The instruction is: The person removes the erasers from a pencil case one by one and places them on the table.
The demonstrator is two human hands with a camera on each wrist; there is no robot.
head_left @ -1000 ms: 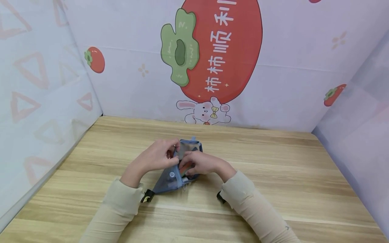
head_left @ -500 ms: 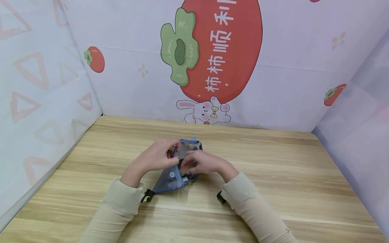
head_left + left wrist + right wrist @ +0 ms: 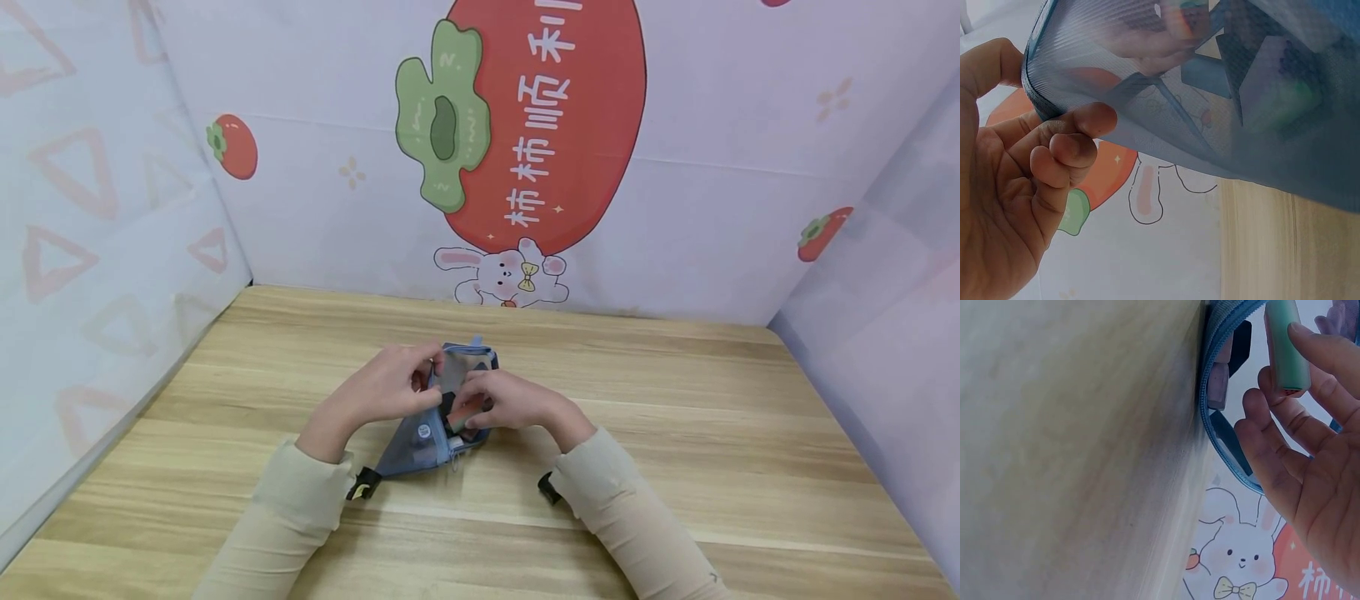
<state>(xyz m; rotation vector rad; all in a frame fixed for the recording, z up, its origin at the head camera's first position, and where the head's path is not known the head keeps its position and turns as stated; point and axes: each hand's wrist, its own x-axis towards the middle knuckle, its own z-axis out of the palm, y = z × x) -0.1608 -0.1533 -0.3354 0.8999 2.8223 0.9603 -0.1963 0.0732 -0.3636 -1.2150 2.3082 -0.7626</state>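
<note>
A blue mesh zip pouch [image 3: 408,448] lies on the table with its mouth spread. At its left rim is my left hand [image 3: 378,390], pinching the zippered edge between thumb and fingers, as the left wrist view shows. My right hand [image 3: 517,404] reaches into the mouth. Between its thumb and fingertips it grips a small stick-shaped item [image 3: 1289,353], green on one face and reddish on the other, with dark dots on its end. Beside it inside the pouch are a pale lilac piece [image 3: 1217,386] and a dark flat piece [image 3: 1241,350].
The pouch rests on a wood-grain table [image 3: 675,400]. Printed cloth walls [image 3: 712,167] enclose the table at the back and both sides. A zipper pull [image 3: 454,460] hangs at the pouch's near corner.
My right hand has shifted slightly right, and more of the green and reddish stick shows between its fingers. The left hand has stayed at the pouch's rim.
</note>
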